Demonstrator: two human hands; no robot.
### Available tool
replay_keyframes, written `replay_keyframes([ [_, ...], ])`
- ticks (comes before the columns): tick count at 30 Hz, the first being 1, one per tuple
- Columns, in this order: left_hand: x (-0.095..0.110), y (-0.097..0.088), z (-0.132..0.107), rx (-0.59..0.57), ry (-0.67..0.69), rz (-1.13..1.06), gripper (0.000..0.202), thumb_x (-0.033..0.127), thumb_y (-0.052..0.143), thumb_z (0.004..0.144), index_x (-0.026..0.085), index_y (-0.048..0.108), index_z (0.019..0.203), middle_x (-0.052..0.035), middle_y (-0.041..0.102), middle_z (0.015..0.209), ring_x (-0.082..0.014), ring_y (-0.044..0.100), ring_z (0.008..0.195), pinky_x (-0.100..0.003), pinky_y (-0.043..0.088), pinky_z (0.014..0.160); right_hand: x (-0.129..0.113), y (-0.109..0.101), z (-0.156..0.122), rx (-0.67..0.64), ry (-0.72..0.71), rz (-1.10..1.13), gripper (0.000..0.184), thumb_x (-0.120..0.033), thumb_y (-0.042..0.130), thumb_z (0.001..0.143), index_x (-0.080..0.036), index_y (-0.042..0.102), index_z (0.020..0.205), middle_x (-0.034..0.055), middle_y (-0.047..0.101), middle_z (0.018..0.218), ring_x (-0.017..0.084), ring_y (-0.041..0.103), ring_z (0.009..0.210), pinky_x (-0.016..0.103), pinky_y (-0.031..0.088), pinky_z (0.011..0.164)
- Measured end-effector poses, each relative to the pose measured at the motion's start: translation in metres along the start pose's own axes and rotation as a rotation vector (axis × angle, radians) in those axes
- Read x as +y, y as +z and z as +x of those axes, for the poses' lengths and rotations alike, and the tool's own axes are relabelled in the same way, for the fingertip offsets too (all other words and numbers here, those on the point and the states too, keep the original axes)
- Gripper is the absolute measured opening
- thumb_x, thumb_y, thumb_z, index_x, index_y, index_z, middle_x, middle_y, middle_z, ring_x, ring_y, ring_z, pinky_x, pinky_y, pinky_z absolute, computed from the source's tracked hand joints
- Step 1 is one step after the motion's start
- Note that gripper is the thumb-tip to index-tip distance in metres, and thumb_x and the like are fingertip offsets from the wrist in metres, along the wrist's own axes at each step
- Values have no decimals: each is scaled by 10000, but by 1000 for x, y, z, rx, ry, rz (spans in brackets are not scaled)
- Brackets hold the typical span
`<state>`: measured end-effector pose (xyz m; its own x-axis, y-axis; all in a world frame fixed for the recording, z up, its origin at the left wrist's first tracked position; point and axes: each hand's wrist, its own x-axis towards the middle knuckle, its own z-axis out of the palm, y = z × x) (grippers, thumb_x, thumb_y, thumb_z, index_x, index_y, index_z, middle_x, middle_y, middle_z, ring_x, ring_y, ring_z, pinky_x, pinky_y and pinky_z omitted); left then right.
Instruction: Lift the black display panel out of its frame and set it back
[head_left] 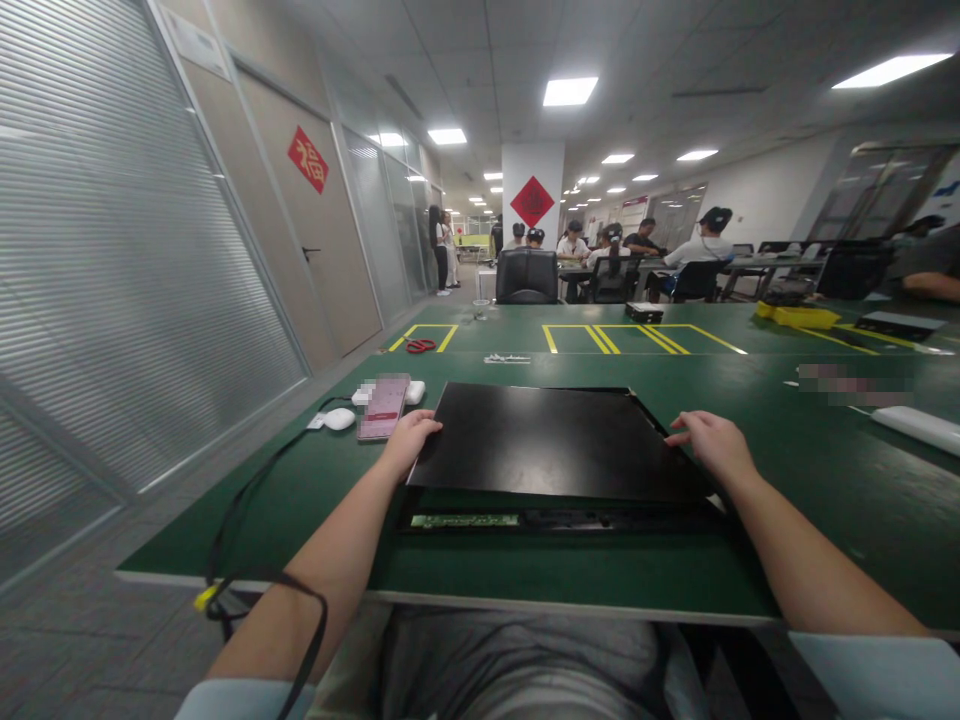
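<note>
A glossy black screen panel (547, 440) lies tilted over a black frame (622, 521) on the green table. Its near edge stands off the frame, so a narrow strip shows below it, with a green circuit board (465, 521) at the left end. My left hand (409, 442) grips the panel's left edge, thumb on top and the other fingers hidden underneath. At the right edge, my right hand (714, 448) is closed with its fingertips on the panel's side. Most of the frame is covered by the panel.
A phone (384, 408) and a white mouse-like item (339, 419) with a black cord (255, 480) lie left. Red-handled scissors (420, 346), small white pieces (507, 359) and a yellow tray (806, 317) are farther back. A white roll (919, 428) lies right. People sit beyond.
</note>
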<state>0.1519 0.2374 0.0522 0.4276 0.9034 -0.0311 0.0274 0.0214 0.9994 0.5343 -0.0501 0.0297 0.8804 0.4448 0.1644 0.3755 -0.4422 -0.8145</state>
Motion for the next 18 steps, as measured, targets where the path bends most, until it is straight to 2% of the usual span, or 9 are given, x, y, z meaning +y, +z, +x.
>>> replay_keyframes([
  [6, 9, 5, -7, 8, -29, -5, 297, 205, 709, 530, 206, 672, 824, -10, 689, 644, -273, 710, 751, -389, 556, 749, -7, -1, -4, -5, 24, -91, 275, -397, 499, 813, -212, 702, 803, 65, 759, 713, 226, 625, 639, 314, 396, 557],
  [18, 6, 3, -5, -37, -14, -3, 310, 194, 701, 572, 168, 685, 881, -22, 738, 694, -231, 715, 705, -357, 558, 741, -11, -3, -6, -25, 8, -175, 247, -359, 517, 792, -219, 719, 772, 42, 760, 719, 250, 668, 788, 325, 415, 645],
])
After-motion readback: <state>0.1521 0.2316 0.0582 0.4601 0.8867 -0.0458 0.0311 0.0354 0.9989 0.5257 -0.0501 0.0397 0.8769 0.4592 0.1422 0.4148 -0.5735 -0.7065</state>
